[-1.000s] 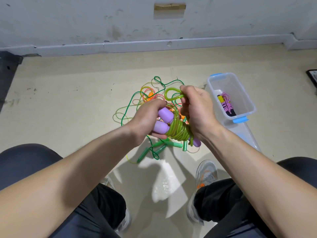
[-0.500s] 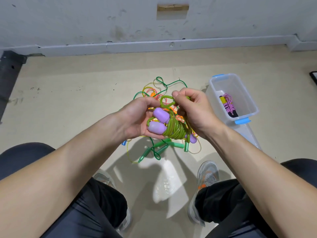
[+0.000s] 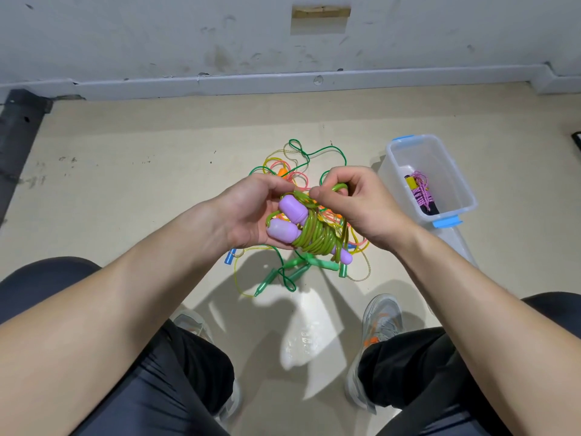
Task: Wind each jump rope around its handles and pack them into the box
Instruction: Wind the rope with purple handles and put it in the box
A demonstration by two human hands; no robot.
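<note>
My left hand (image 3: 248, 212) grips two purple handles (image 3: 290, 220) of a jump rope whose lime-green cord (image 3: 316, 236) is coiled thickly around them. Just right of it, my right hand (image 3: 352, 202) pinches the cord's last loop at the top of the bundle. Beneath my hands a tangled pile of jump ropes (image 3: 295, 171) lies on the floor, with green handles (image 3: 301, 269), a blue handle end (image 3: 230, 256) and orange, yellow and pink cords. The clear plastic box (image 3: 452, 171) with blue clips stands to the right and holds one wound pink rope (image 3: 421, 191).
The box's clear lid (image 3: 456, 243) lies on the floor against its near side. My knees and grey shoes (image 3: 380, 313) frame the lower view. A grey wall with a skirting strip (image 3: 283, 81) runs along the back, and a dark mat edge (image 3: 19, 127) lies far left.
Both hands drifted slightly lower with the bundle. My right hand brought the loose green loop down onto the top of the coil, beside the upper purple handle.
</note>
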